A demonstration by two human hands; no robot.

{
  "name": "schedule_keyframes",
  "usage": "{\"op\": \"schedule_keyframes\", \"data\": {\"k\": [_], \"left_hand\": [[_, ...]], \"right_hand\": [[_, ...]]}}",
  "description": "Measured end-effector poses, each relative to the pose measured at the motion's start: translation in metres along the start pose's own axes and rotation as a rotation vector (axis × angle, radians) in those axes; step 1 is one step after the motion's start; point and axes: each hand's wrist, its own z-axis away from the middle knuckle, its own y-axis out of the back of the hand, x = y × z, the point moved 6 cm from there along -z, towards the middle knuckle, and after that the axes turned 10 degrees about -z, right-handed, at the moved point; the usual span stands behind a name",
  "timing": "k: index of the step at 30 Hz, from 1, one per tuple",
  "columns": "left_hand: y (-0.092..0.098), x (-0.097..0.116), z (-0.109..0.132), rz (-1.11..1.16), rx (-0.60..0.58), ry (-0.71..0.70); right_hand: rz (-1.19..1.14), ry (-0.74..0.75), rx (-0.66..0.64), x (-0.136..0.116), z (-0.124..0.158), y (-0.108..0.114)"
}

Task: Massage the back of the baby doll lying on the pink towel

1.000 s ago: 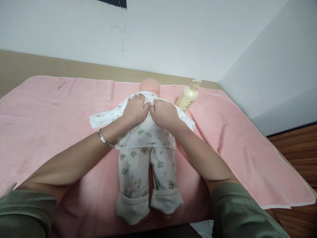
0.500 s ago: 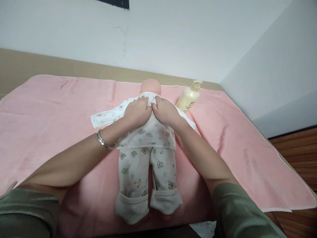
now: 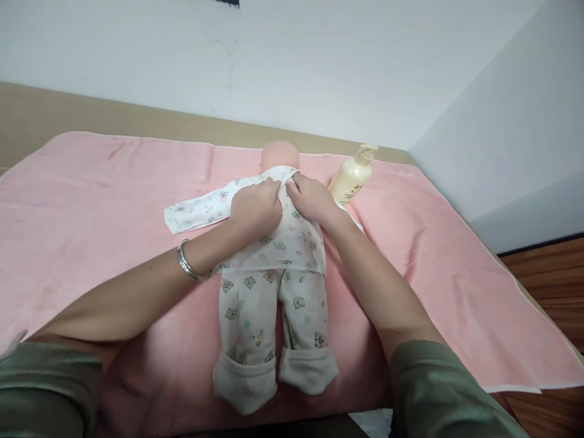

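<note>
A baby doll [image 3: 280, 154] lies on the pink blanket, its head toward the wall. It wears a white printed shirt [image 3: 283, 249] and matching pants [image 3: 249, 313] with turned-up cuffs. At the upper part of the shirt, near the neck, my left hand [image 3: 258, 207] is closed on the fabric. My right hand [image 3: 312, 198] pinches the shirt's edge just beside it, thumb and fingers together. The left sleeve stretches flat out to the side; my right hand and forearm partly cover the other sleeve.
A pale yellow pump bottle [image 3: 352, 176] leans at a slant beyond my right hand, close to the doll's sleeve. The pink blanket [image 3: 91, 243] covers the tan surface [image 3: 128, 118], which runs up to a white wall. Brown wood [image 3: 547, 280] shows at the right.
My left fingers have curled in tighter on the shirt, and my right hand has shifted slightly right, pulling the neck fabric into a fold. The view has tilted slightly.
</note>
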Motion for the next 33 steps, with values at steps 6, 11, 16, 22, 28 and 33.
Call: {"op": "schedule_keyframes", "data": {"k": [6,11,16,22,28,33], "left_hand": [[-0.007,-0.004,-0.010,0.085,-0.023,0.000],[-0.020,-0.012,-0.023,0.184,-0.005,0.000],[-0.012,-0.007,-0.018,0.173,0.022,-0.014],[0.001,0.007,-0.003,0.068,0.003,-0.056],[-0.011,-0.006,-0.016,0.141,0.037,-0.024],[-0.015,-0.009,-0.021,0.180,0.044,-0.030]], "right_hand": [[0.147,0.006,0.046,-0.016,0.014,-0.003],[0.403,0.111,0.013,-0.037,0.033,-0.011],[0.247,0.084,0.034,-0.021,0.019,-0.006],[0.048,-0.036,0.037,0.004,0.000,-0.002],[0.247,0.050,0.062,-0.027,0.022,-0.008],[0.263,0.126,0.058,-0.033,0.027,-0.016]]}}
